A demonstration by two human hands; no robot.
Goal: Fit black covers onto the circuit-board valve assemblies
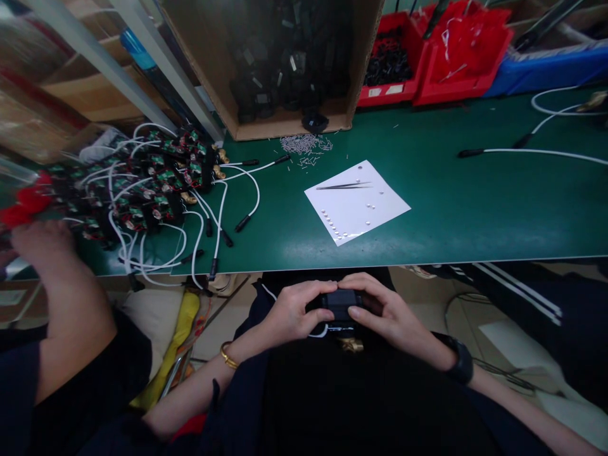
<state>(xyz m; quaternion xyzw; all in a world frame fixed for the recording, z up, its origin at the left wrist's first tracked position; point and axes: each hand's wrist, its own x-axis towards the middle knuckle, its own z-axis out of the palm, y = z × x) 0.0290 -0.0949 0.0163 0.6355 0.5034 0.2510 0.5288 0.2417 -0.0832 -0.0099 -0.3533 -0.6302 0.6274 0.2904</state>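
Observation:
Both my hands meet over my lap, just below the green table's front edge [380, 256]. My left hand [294, 310] and my right hand [384, 313] are closed around a small black box-shaped part [339, 304] held between them, thumbs pressing on top. A white cable [319, 332] loops under it and a brass fitting [350, 345] hangs below. On the table ahead lies a white paper sheet [357, 201] with tweezers [342, 186] and several tiny round beads on it.
A heap of assembled parts with white cables [152, 183] covers the table's left. Another person's hand [40, 244] reaches into it. An open cardboard box of black parts [285, 63], red bins [427, 57] and loose small pins [306, 147] stand at the back. White cables [546, 152] lie at right.

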